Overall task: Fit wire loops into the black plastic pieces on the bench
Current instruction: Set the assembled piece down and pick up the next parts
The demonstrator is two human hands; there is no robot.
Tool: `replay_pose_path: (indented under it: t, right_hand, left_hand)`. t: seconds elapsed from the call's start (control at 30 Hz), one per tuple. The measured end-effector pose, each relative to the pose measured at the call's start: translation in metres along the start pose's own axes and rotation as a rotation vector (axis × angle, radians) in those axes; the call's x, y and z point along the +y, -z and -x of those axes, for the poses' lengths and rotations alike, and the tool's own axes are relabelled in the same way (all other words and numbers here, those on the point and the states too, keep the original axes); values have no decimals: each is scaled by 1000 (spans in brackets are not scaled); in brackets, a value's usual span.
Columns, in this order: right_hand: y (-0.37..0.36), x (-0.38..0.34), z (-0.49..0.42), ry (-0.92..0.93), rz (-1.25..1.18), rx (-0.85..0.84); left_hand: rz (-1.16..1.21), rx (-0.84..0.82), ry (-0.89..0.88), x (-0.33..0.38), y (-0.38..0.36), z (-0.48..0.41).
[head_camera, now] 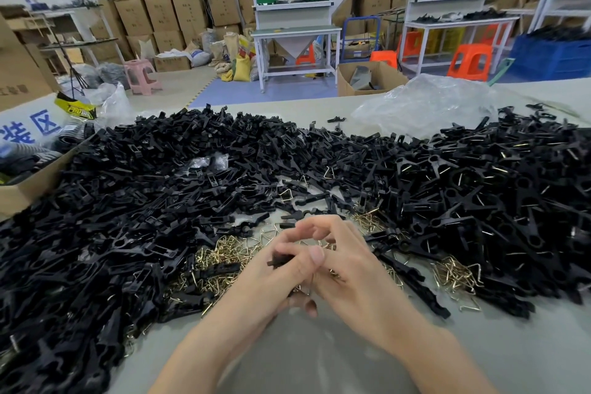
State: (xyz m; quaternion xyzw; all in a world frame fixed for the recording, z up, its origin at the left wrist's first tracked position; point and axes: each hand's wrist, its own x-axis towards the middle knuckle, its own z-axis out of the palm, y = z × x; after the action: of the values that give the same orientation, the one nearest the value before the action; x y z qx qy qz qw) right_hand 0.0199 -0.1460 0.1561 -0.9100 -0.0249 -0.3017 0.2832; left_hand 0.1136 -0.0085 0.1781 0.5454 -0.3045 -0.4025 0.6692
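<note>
Pinched in the left hand [271,278], a black plastic piece [277,261] sits low over the bench [319,345]; the right hand [351,272] curls against it, its own hold too blurred to tell. Brass wire loops [224,253] lie just behind the piece, with heaps of black pieces [128,201] to either side of it

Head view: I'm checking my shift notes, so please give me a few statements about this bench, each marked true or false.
The left hand grips a black piece. True.
The wire loops sit in a blue tray. False: they lie loose on the bench.
A clear plastic bag lies on the bench's far side. True.
The stools behind the bench are all green. False: they are orange and pink.
</note>
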Motion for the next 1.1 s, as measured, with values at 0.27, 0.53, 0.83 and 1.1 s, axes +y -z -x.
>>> replay_pose_path:
  t: [0.27, 0.53, 0.83, 1.1]
  right_hand:
    - [4, 0, 0, 36, 80, -27]
    - [4, -14, -3, -79, -129, -31]
    - [10, -13, -5, -80, -121, -51]
    - [5, -5, -4, -156, -264, -85]
  left_hand:
    - [-118, 124, -84, -5, -3, 1]
    - [122, -22, -41, -1, -7, 6]
    - [128, -61, -68, -4, -3, 6]
    - [-18, 254, -126, 1, -2, -4]
